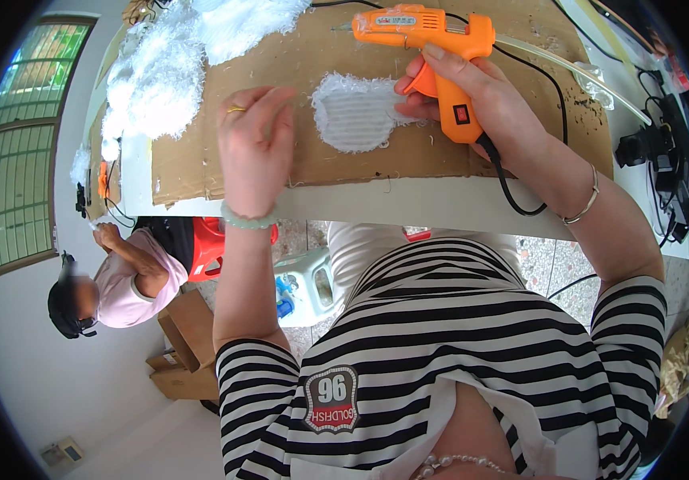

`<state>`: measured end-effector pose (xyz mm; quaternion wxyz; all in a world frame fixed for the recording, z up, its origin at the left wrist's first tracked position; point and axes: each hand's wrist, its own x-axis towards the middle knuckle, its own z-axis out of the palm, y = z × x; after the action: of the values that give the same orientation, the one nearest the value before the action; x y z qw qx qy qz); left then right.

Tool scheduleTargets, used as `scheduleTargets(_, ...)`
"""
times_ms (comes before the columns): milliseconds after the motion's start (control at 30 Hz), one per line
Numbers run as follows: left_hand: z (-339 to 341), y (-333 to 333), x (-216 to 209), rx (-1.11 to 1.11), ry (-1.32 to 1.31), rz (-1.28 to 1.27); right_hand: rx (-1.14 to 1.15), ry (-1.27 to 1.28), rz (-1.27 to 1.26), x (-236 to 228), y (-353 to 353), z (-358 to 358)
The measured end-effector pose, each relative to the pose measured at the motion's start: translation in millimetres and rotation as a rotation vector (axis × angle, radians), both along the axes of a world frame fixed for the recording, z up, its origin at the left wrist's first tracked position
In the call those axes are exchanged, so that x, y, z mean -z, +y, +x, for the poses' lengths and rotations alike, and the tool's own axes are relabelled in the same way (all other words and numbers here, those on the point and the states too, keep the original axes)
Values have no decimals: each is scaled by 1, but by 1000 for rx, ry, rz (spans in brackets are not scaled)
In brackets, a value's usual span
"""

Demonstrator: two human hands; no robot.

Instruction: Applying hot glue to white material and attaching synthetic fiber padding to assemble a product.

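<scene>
My right hand (498, 98) is wrapped around the handle of an orange hot glue gun (458, 92), fingers by its trigger. The gun's nozzle points left, and a long pale glue stick (580, 70) runs out of its back. Below the gun lies a small piece of white fuzzy fabric (354, 114) with ragged edges, flat on brown cardboard (312, 164). Left of that piece, my left hand (255, 144) hovers with fingers curled and thumb pressed in. Whatever it may pinch is too small or hidden to see.
White fluffy fabric pieces (156, 84) are heaped at the far left of the cardboard. A black cord (512, 196) hangs from the gun over the table's near edge. Cables and black devices (644, 148) crowd the right side. Another person (132, 276) sits at the left.
</scene>
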<state>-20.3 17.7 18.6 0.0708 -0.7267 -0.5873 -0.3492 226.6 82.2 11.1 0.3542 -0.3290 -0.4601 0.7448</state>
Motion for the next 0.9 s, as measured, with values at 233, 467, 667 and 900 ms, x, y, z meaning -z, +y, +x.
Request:
scheduleTargets(233,11,3,2,150,261,28,8,15,-3,2,0,-1)
scheduleTargets(467,-2,-15,-13,24,-17,79,4,9,11,1,0,1)
scheduleTargets(667,9,-28,17,-38,228,-6,-5,-8,0,0,-1,0)
scheduleTargets(900,25,-13,14,26,148,-5,-7,23,22,2,0,0)
